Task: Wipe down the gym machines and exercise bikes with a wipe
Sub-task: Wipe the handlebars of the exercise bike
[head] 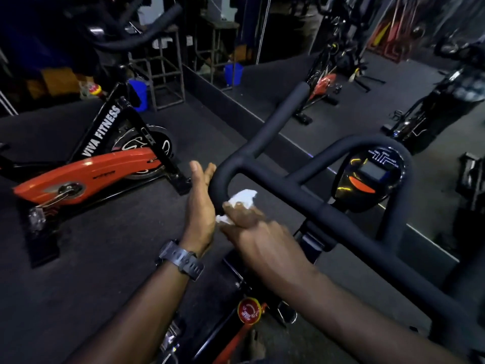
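I stand over an exercise bike whose black padded handlebar (286, 187) crosses the middle of the view. My right hand (259, 232) holds a crumpled white wipe (242, 198) against the left bend of the bar. My left hand (199, 206), with a dark watch on the wrist, has straight fingers that rest along the outer side of that same bend. The bike's round console (370, 177) sits behind the bar on the right, and a red knob (249, 313) shows on the frame below my arms.
A second bike (91, 174) with an orange cover and "VIVA FITNESS" on its frame stands to the left on the dark floor. A wall mirror (367, 74) ahead reflects more bikes. A metal stool frame (162, 74) and blue buckets (139, 93) stand at the back.
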The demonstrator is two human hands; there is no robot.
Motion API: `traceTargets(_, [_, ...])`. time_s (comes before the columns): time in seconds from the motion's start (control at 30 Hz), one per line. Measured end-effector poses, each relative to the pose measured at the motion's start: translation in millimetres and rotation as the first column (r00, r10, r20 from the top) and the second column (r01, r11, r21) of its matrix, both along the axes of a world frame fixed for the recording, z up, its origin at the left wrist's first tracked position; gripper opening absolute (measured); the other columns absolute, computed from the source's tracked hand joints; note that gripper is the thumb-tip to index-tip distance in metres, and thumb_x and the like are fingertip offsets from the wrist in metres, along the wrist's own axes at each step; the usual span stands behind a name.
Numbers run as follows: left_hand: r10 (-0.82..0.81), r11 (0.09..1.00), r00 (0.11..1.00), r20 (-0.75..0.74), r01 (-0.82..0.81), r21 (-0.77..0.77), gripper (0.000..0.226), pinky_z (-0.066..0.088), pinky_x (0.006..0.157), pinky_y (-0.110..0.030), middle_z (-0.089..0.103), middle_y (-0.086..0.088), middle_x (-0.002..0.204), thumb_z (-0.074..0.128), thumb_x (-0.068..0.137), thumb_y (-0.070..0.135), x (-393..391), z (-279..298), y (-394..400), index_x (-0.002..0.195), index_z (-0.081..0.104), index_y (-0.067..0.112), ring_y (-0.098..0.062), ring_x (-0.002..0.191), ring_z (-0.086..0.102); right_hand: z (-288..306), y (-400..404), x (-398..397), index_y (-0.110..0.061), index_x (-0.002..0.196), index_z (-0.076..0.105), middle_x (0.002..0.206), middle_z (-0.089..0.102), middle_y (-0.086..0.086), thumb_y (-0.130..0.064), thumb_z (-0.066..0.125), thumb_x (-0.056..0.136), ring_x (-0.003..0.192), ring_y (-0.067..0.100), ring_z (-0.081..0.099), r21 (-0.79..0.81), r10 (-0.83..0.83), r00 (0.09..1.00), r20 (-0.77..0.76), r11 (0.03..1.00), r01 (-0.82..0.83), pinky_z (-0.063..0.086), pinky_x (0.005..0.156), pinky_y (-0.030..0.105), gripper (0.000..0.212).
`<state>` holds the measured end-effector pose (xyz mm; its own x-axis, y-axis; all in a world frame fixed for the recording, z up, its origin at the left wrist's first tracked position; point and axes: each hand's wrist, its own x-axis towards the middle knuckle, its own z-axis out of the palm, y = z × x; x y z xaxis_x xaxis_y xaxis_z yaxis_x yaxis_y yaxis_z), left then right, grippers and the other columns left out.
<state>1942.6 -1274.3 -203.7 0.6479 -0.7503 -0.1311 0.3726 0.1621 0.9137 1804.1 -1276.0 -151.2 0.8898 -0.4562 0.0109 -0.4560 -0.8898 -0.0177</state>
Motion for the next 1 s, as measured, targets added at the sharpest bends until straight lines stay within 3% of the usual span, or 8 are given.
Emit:
traceTargets(0.1, [0.01, 1.0, 1.0, 0.025, -0.01, -0.004, 0.092, 0.032, 0.105, -0.012, 0.042, 0.004, 0.154, 0.018, 0.085, 0.074, -2.5, 1.5, 2.7, 0.148, 0.04, 0.011, 0.003, 0.132, 0.043, 2.1, 10.2, -35.3, -0.033, 0.112, 0.066, 0.123, 0.063, -0.005, -0.032, 0.079, 0.074, 0.106, 0.028, 0.065, -0.066, 0.008, 0.994, 0.11, 0.998, -0.001, 0.058, 0.063, 0.033, 0.04])
traceTargets(0.2, [0.002, 1.0, 1.0, 0.026, -0.001, -0.03, 0.101, 0.029, 0.114, -0.018, 0.04, 0.005, 0.155, 0.02, 0.082, 0.084, -8.0, 1.6, 1.0, 0.15, 0.039, 0.012, 0.0, 0.138, 0.04, 8.7, -0.7, -25.3, -0.032, 0.104, 0.047, 0.097, 0.055, -0.007, -0.037, 0.058, 0.09, 0.09, 0.022, 0.061, 0.046, -0.051, 0.997, 0.062, 0.998, 0.048, 0.05, 0.062, 0.033, 0.019])
traceTargets(0.33, [-0.021, 0.999, 0.999, 0.036, 0.021, -0.025, 0.111, 0.033, 0.114, -0.025, 0.041, 0.008, 0.154, 0.028, 0.07, 0.095, -11.6, 0.4, 0.7, 0.151, 0.038, 0.02, -0.004, 0.138, 0.042, -6.0, -37.9, 37.8, -0.02, 0.133, 0.046, 0.116, 0.062, 0.017, -0.046, 0.043, 0.099, 0.11, 0.036, 0.057, 0.42, -0.321, 0.945, 0.062, 0.867, 0.267, 0.045, 0.081, 0.037, 0.043])
traceTargets(0.4, [-0.022, 0.999, 0.999, 0.029, 0.023, -0.033, 0.11, 0.028, 0.119, -0.031, 0.043, 0.01, 0.153, 0.028, 0.07, 0.095, -8.6, -1.8, 2.1, 0.15, 0.04, 0.021, -0.003, 0.139, 0.041, -7.9, -39.6, 30.7, -0.012, 0.107, 0.061, 0.1, 0.065, 0.013, -0.041, 0.042, 0.102, 0.097, 0.028, 0.059, 0.646, -0.404, 0.905, 0.134, 0.728, 0.229, 0.042, 0.077, 0.033, 0.035])
traceTargets(0.53, [-0.021, 0.999, 0.998, 0.051, 0.022, -0.036, 0.097, 0.025, 0.114, -0.018, 0.04, 0.01, 0.155, 0.016, 0.084, 0.083, -5.8, -5.4, 3.9, 0.151, 0.038, 0.016, 0.005, 0.138, 0.036, 5.2, -33.9, -10.7, -0.013, 0.094, 0.065, 0.074, 0.063, 0.002, -0.035, 0.048, 0.102, 0.066, 0.01, 0.062, 0.988, -0.538, 0.83, -0.144, -0.12, 0.094, 0.059, 0.071, 0.032, 0.028])
traceTargets(0.6, [-0.042, 0.998, 0.997, 0.067, 0.044, -0.034, 0.097, 0.027, 0.11, -0.015, 0.038, 0.009, 0.156, 0.016, 0.083, 0.081, -8.6, -3.0, 4.0, 0.151, 0.036, 0.015, 0.004, 0.139, 0.035, 3.7, -46.3, -4.0, -0.014, 0.103, 0.062, 0.077, 0.063, 0.001, -0.031, 0.047, 0.102, 0.07, 0.01, 0.061, 0.954, -0.5, 0.828, -0.255, -0.272, 0.129, 0.059, 0.07, 0.033, 0.023])
traceTargets(0.87, [-0.038, 0.998, 0.999, 0.019, 0.039, -0.057, 0.094, 0.027, 0.114, -0.019, 0.039, 0.009, 0.155, 0.015, 0.081, 0.074, -3.3, -0.1, 9.7, 0.151, 0.037, 0.014, 0.001, 0.139, 0.037, -11.4, -48.8, 10.3, -0.017, 0.1, 0.062, 0.081, 0.063, 0.003, -0.042, 0.044, 0.102, 0.062, 0.013, 0.061, 0.942, -0.453, 0.842, -0.294, -0.288, 0.174, 0.053, 0.05, 0.025, 0.03])
traceTargets(1.0, [-0.082, 0.995, 0.996, 0.018, 0.083, -0.046, 0.1, 0.027, 0.109, -0.013, 0.039, 0.008, 0.155, 0.019, 0.073, 0.075, -5.5, 8.0, 10.6, 0.15, 0.038, 0.013, 0.002, 0.139, 0.036, -4.1, -46.6, 3.2, -0.016, 0.083, 0.061, 0.074, 0.06, 0.011, -0.058, 0.037, 0.099, 0.057, 0.02, 0.057, 0.951, -0.474, 0.84, -0.264, 0.019, 0.31, 0.049, 0.051, 0.026, 0.051])
